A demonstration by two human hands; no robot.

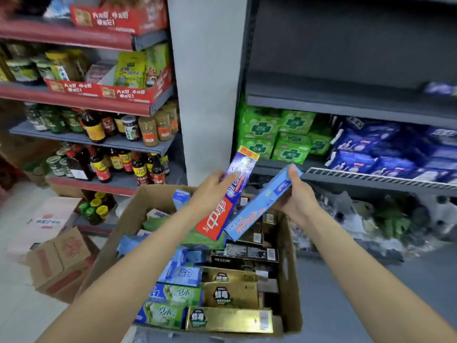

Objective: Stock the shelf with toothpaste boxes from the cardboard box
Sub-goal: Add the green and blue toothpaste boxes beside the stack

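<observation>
You are standing before a dark grey shelf unit (346, 100) whose upper bays are sitting bare, while green packs (277, 134) and blue packs (385, 149) are filling the level below. To its left, a red-edged shelf rack (94, 105) is carrying sauce bottles (99, 167) and jars (148, 129). Below your arms, an open cardboard box (289, 248) is sitting on the floor, holding many toothpaste boxes: gold ones (230, 320), green ones (160, 315), pale blue ones (180, 273) and black ones (244, 253). Smaller closed cartons (59, 261) are lying on the floor at left. Your left hand (210, 191) is gripping a red-and-blue toothpaste box (222, 214), fingers wrapped round its upper half, tilted above the open box. Your right hand (296, 196) is clamping a light blue toothpaste box (259, 206) near its upper end, thumb on top, slanted just beside the red one.
</observation>
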